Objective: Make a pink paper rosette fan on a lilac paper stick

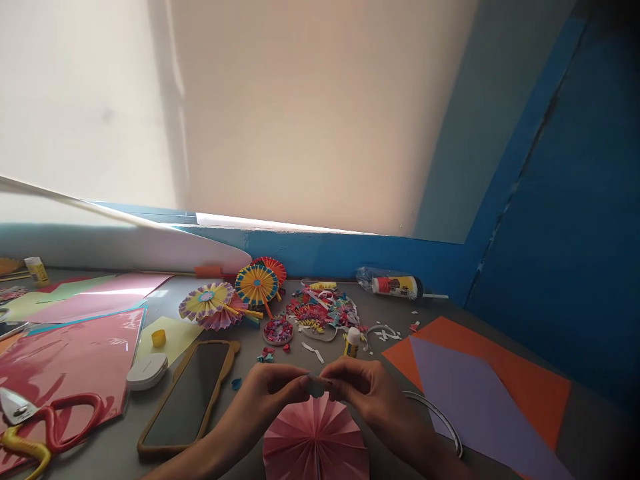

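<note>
Between the fingertips of my left hand (283, 390) and my right hand (355, 387) is a small pale blue-grey paper piece (316, 385). Both hands pinch it from its two sides, and the fingers cover part of it. Right below them lies a round pink pleated paper fan (315, 440), its folds running out from the centre. Its lower edge is cut off by the frame. Just beyond my right hand a glue stick (352, 341) with a white cap stands upright.
Left are a phone (187, 397), a white case (147, 371), a yellow cap (159, 338) and red-yellow scissors (50, 427). Finished paper fans (257, 285) and paper scraps (323, 310) lie at the back. Purple paper (480, 407) overlaps orange paper (530, 380) on the right, near a glue bottle (395, 287).
</note>
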`<state>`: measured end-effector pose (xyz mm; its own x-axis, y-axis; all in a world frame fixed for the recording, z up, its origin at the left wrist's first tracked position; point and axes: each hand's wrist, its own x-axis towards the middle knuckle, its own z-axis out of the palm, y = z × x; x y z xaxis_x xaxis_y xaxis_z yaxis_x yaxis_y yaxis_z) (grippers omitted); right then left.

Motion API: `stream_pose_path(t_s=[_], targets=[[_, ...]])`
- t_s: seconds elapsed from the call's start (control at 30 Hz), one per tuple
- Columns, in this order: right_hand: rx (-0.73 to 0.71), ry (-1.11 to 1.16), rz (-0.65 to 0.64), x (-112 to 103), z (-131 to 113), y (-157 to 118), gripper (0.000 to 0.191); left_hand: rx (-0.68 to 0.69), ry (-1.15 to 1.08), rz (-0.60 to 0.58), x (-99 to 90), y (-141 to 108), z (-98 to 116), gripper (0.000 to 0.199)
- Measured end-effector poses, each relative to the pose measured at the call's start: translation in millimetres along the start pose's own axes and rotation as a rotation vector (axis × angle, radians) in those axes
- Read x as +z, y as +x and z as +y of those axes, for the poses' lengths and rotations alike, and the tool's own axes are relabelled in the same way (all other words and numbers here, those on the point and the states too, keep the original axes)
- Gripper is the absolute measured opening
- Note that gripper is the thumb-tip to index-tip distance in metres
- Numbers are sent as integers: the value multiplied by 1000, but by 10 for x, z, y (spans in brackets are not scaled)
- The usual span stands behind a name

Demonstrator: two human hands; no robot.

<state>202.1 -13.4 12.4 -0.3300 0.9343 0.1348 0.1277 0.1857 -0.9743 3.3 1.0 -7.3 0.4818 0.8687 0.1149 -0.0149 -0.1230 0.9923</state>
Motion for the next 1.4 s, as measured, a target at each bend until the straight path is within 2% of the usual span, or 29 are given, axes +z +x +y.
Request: stream_pose_path(t_s=[0.17, 0.33, 0.47, 0.57, 0.77, 1.17, 1.4], targets=[[-3, -16, -13, 3, -70, -26, 26, 1, 44, 12, 28, -33, 43, 33], [6, 18, -46, -5, -119, -35, 26, -24, -49, -18, 30, -39, 46, 33], [51, 54, -79, -106, -169, -39, 29, -25, -116, -25, -6, -21, 40, 34], [74, 47, -53, -180, -211, -41, 32, -37, -134, 2, -50, 4, 23, 36], [75, -12, -124, -88, -240, -32, 29, -34, -28, 7, -13, -10, 1, 34], [60, -90, -81, -35, -142, -35, 28, -25, 57, -8, 67, -61, 90, 38], [-8, -121, -14, 11, -97, -28, 19, 55, 257, 88, 34, -52, 97, 33]])
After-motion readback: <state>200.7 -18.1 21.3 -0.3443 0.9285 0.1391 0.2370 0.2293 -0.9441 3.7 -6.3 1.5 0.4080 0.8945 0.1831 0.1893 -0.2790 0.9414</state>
